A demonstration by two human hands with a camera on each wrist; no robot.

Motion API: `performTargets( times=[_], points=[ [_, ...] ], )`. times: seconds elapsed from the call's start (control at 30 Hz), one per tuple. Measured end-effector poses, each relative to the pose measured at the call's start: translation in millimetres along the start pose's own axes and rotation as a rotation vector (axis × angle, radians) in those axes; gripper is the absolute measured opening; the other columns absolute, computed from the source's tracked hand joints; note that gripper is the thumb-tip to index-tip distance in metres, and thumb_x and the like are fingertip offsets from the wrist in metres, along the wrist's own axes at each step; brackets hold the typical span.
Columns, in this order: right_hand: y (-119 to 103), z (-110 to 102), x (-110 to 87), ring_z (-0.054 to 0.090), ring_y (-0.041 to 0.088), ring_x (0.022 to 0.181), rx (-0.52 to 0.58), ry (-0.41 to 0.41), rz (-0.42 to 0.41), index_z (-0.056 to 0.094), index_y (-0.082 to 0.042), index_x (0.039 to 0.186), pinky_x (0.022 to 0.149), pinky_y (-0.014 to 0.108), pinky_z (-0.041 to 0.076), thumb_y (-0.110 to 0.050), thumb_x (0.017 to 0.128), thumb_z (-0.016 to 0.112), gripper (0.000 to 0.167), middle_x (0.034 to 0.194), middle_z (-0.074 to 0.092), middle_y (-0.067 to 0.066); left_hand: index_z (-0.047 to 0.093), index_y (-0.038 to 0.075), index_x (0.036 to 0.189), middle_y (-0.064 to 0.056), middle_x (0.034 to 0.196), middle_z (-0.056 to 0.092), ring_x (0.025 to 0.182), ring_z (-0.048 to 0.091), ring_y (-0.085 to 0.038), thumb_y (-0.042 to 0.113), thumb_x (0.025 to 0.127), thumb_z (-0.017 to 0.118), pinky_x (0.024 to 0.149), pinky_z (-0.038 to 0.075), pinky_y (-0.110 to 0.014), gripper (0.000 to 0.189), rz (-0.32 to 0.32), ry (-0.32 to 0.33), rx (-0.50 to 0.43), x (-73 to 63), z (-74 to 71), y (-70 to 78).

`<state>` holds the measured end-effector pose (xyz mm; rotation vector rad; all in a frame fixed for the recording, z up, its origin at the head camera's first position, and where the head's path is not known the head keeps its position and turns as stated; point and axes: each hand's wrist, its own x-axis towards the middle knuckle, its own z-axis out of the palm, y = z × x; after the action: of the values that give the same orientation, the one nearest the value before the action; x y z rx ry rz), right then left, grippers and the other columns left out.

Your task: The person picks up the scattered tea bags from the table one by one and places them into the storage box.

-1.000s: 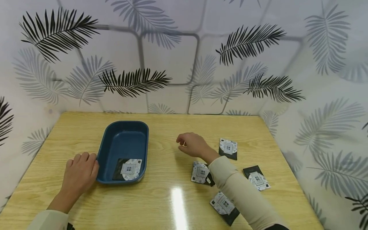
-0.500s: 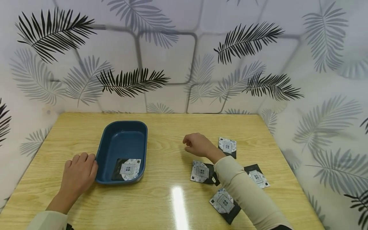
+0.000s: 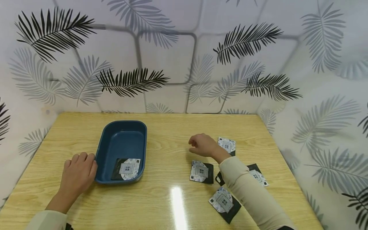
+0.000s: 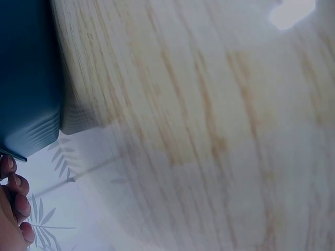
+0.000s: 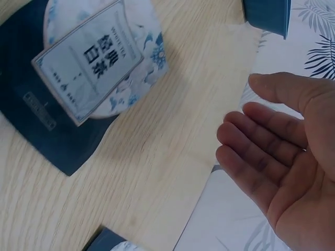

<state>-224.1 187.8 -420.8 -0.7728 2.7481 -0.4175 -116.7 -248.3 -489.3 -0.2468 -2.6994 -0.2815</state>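
Note:
My left hand point(image 3: 78, 174) holds the left rim of a dark blue plastic tub point(image 3: 120, 140); in the left wrist view its curled fingers point(image 4: 21, 201) sit right at the tub's rim. One black-and-white tea packet point(image 3: 127, 169) lies flat inside the tub. Over the table, right of the tub, my right hand point(image 3: 204, 145) hovers with nothing in it. Its fingers point(image 5: 251, 167) are loosely bent and the thumb stands apart. Below that hand lies a tea packet point(image 3: 201, 172) marked WHITE TEA in the right wrist view.
Several more packets lie around the right forearm: a nearer packet point(image 3: 225, 204), a far packet point(image 3: 227, 144) and a right-hand packet point(image 3: 258, 176), the last two partly covered by the arm. Leaf-patterned cloth point(image 3: 172, 64) rises behind the wooden table point(image 3: 164, 198).
My right hand has drifted rightward, away from the tub, toward the packets, uncovering more of the middle packet. The left hand stays at the tub's rim.

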Motion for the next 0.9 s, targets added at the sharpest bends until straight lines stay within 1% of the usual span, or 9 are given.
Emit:
performTargets(
  times=[0.17,0.37,0.57,0.77,0.9],
  points=[
    [8.5,1.4,-3.0,0.069,0.024,0.098,0.024,-0.05,0.007,0.07,0.0,0.116,0.088,0.039,0.055,-0.024,0.091,0.072,0.035,0.107,0.074,0.012,0.046,0.008,0.08,-0.009,0.076,0.043,0.066,0.035,-0.025,0.013,0.096,0.05,0.063,0.021,-0.037,0.018,0.0,0.0,-0.001,1.4,-1.6,1.5],
    [15.6,0.4,-7.9,0.069,0.021,0.094,0.046,-0.105,0.004,0.071,0.0,0.114,0.086,0.037,0.056,-0.024,0.089,0.074,0.035,0.105,0.073,0.011,0.047,0.007,0.081,-0.01,0.078,0.045,0.067,0.036,-0.025,0.013,0.097,0.049,0.063,0.022,-0.037,0.017,-0.003,-0.014,-0.001,0.3,-2.9,2.5],
    [18.9,0.0,-13.2,0.068,0.019,0.094,0.085,-0.182,0.041,0.07,-0.001,0.113,0.086,0.036,0.055,-0.024,0.085,0.078,0.037,0.106,0.073,0.01,0.047,0.007,0.081,-0.01,0.078,0.045,0.068,0.037,-0.026,0.013,0.096,0.05,0.063,0.022,-0.037,0.016,-0.003,-0.012,-0.002,0.1,-2.6,2.7],
    [21.2,4.6,-17.4,0.066,0.021,0.101,0.096,-0.198,0.067,0.068,-0.002,0.116,0.09,0.039,0.054,-0.026,0.083,0.081,0.043,0.111,0.071,0.011,0.047,0.007,0.08,-0.009,0.076,0.044,0.067,0.036,-0.025,0.013,0.095,0.051,0.062,0.022,-0.037,0.017,0.004,0.002,0.003,-0.1,-1.8,2.8],
    [22.3,6.7,-18.3,0.065,0.021,0.097,0.09,-0.199,0.055,0.068,-0.001,0.115,0.089,0.038,0.054,-0.025,0.081,0.083,0.044,0.109,0.07,0.012,0.047,0.007,0.081,-0.009,0.077,0.044,0.067,0.036,-0.025,0.013,0.096,0.05,0.063,0.021,-0.037,0.016,-0.001,-0.004,0.001,0.2,-2.3,3.0]
  ],
)
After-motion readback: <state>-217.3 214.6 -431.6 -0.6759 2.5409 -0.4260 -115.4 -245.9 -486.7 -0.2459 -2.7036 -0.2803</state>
